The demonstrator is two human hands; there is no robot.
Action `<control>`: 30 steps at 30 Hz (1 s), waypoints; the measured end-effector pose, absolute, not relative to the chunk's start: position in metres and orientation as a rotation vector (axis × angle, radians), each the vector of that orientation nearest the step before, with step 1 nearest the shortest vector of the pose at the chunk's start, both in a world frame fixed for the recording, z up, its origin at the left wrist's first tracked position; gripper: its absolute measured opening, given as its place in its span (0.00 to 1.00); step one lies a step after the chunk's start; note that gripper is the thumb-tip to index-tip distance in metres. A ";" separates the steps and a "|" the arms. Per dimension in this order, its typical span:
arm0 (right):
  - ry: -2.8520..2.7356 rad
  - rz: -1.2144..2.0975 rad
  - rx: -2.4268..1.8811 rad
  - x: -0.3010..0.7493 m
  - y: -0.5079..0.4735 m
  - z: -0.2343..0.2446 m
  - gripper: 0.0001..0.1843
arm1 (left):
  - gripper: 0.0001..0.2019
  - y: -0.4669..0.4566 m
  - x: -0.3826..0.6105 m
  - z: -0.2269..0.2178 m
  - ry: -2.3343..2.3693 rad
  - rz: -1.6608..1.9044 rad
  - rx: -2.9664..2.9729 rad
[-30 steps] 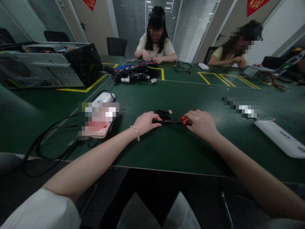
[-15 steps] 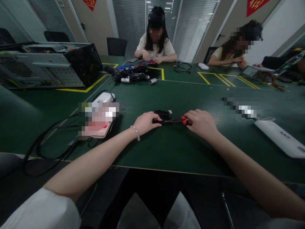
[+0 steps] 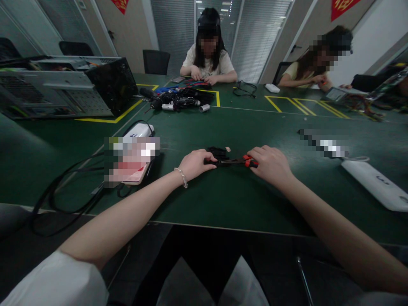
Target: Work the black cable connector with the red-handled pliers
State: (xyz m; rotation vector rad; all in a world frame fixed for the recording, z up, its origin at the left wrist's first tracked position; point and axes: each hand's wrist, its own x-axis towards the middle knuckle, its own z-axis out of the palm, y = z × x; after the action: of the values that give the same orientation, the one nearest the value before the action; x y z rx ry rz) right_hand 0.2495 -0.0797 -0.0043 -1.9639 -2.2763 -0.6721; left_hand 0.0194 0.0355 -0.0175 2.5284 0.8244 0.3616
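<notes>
Over the middle of the green table, my right hand (image 3: 270,162) is closed round the red-and-black handles of a pair of long-nose pliers (image 3: 236,161). The jaws point left, toward my left hand (image 3: 194,165). That hand pinches a small black piece (image 3: 210,161) between thumb and fingers, and the plier tips meet it there. What exactly the piece is I cannot make out. Just behind lies a dark bundle of black parts (image 3: 218,151), with a small pale scrap (image 3: 228,149) at its right.
A phone (image 3: 137,165) and cables lie left, beside a white power bank (image 3: 140,129). Another white power bank (image 3: 376,182) is at right. An open computer case (image 3: 63,89) stands far left. Tools and wires (image 3: 178,97) are heaped beyond. Two people sit across the table.
Almost nothing differs. Both hands keep their hold on the pliers and the small black piece in the same spot.
</notes>
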 end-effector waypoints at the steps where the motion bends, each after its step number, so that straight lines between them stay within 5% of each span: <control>1: -2.276 -0.670 -1.967 0.249 -0.080 -0.004 0.12 | 0.12 0.036 0.019 -0.017 0.823 0.362 2.531; 30: -2.285 -0.632 -1.975 0.250 -0.079 -0.004 0.13 | 0.12 0.035 0.020 -0.019 0.836 0.387 2.521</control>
State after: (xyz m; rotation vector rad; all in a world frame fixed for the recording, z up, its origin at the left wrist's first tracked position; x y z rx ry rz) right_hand 0.2498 -0.0788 -0.0043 -1.9753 -2.2846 -0.6319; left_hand 0.0197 0.0352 -0.0190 2.5213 0.8358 0.3873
